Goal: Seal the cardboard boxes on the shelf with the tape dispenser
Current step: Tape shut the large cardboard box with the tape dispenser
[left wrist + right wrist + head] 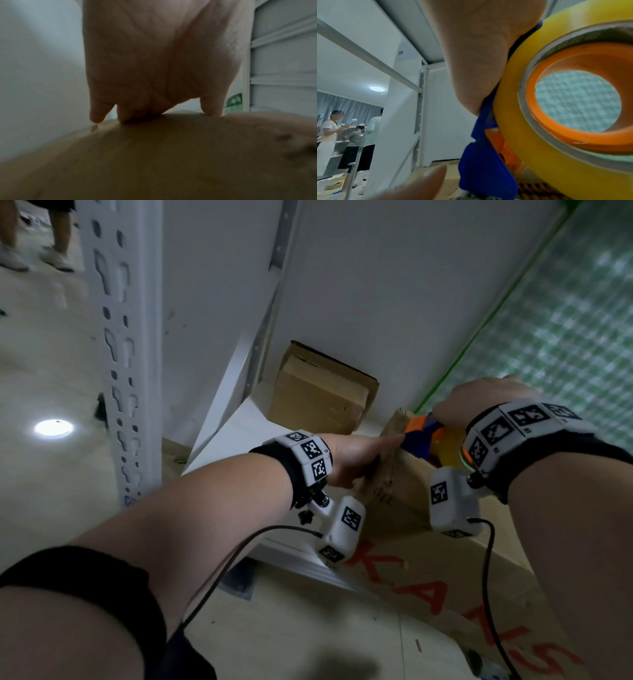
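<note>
A brown cardboard box [394, 494] sits on the white shelf in front of me. My left hand [356, 453] lies along its near top edge, fingers stretched out and pressing the cardboard [154, 155]. My right hand [479, 402] grips a blue and orange tape dispenser [419, 436] that carries a yellow tape roll [547, 135]. The dispenser's blue front [484, 169] is down at the top of the box, right beside my left fingertips. A second, smaller cardboard box [322, 392] stands farther back on the shelf, with its flaps closed.
A white perforated shelf upright [116, 354] rises at the left. The white board of the shelf above [376, 285] hangs low over the boxes. A green checked sheet [555, 313] hangs at the right. A large printed cardboard sheet [445, 594] lies below. People [337, 138] stand far off.
</note>
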`<state>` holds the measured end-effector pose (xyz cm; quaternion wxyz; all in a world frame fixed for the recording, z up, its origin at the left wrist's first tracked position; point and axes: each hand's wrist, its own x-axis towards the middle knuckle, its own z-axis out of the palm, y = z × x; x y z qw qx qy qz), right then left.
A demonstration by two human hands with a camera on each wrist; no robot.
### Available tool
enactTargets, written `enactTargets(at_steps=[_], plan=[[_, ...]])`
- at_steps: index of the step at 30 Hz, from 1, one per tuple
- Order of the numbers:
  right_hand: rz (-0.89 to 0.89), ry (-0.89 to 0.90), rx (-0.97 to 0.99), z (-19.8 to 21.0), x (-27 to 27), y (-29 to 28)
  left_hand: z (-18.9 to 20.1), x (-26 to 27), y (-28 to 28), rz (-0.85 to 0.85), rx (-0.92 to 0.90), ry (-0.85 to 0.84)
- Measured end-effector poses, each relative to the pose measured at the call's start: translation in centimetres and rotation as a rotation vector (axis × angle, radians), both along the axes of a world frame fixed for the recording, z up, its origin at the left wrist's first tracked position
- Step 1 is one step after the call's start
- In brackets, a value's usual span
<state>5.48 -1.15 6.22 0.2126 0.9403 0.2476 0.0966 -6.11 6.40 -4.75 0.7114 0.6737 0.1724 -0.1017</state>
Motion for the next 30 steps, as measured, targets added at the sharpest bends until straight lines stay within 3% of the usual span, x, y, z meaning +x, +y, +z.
enactTargets(at_steps=[3, 8, 11, 15, 19, 24, 30], plan=[[-0.046, 0.061, -0.006, 0.6, 1.0, 0.2, 0.4, -0.4, 0.2, -0.035, 0.191, 0.115], [0.165, 0.034, 0.164, 1.3, -0.2, -2.4, 3.2, -0.6, -1.1, -0.123, 0.525, 0.088], [0.088, 0.026, 0.368, 2.2, 0.7, -3.0, 5.0, -0.2, -2.1, -0.12, 0.709, 0.064], [0.112, 0.066, 0.576, 2.3, 1.9, -5.2, 6.7, 0.7, -2.5, -0.138, 0.85, 0.121], [0.073, 0.293, 0.769, 2.8, 2.5, -6.9, 7.7, 1.1, -3.1, -0.149, 1.034, 0.227], [-0.039, 0.739, 1.077, 3.0, 3.3, -9.3, 8.8, 1.5, -4.6, -0.179, 1.157, 0.36], [0.076, 0.843, 1.044, 3.4, 3.7, -12.1, 9.9, 2.7, -6.3, -0.249, 1.374, 0.593]])
